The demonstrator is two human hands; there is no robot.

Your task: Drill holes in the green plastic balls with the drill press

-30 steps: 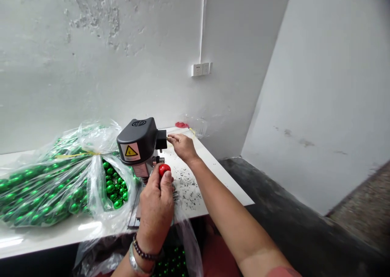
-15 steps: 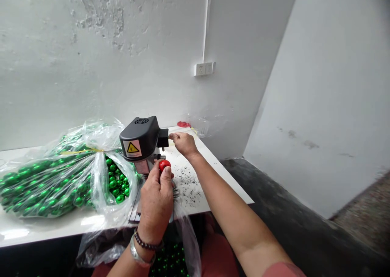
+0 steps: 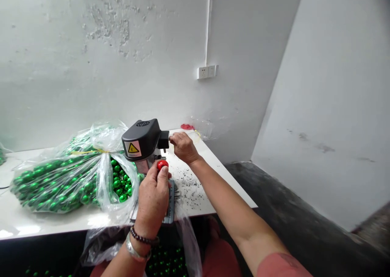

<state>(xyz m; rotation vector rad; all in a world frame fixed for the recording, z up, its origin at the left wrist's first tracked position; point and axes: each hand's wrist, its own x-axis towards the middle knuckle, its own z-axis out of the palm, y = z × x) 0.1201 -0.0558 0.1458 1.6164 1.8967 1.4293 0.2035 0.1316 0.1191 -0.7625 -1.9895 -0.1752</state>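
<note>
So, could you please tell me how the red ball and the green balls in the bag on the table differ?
The red ball is single, while the green balls are many, bunched together. The left hand grips the red ball; the green balls lie in a clear plastic bag. Both kinds are round and shiny.

Tabletop (image 3: pixel 188 189) open rightward (flecked), machine (image 3: pixel 141 141) mid-table; bag (image 3: pixel 70 183) blocking left
</note>
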